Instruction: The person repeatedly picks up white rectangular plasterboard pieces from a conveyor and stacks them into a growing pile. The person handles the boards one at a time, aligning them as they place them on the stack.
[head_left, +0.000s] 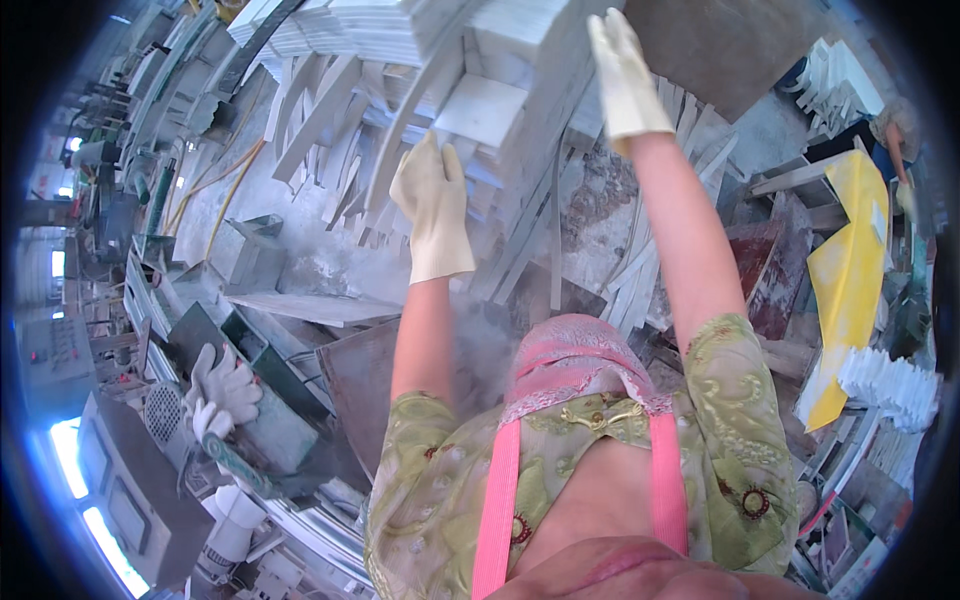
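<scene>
My left hand (433,208), in a cream rubber glove, is at the near side of a stack of pale marble pieces (482,108). Its fingers are partly curled beside a long, narrow marble strip (418,95); what they grip, if anything, is hidden. Farther up and to the right, my right hand (627,82) wears a matching glove. Its fingers are stretched out along the right side of a white marble block (535,30), which looks blurred. Both arms reach forward, the right one farther.
Many loose stone strips (335,110) lie in a jumble around the stack. To the left are a green metal bin (285,425) with white work gloves (225,388) and a grey machine (140,490). A bent yellow sheet (850,290) stands right, near another person's arm (897,150).
</scene>
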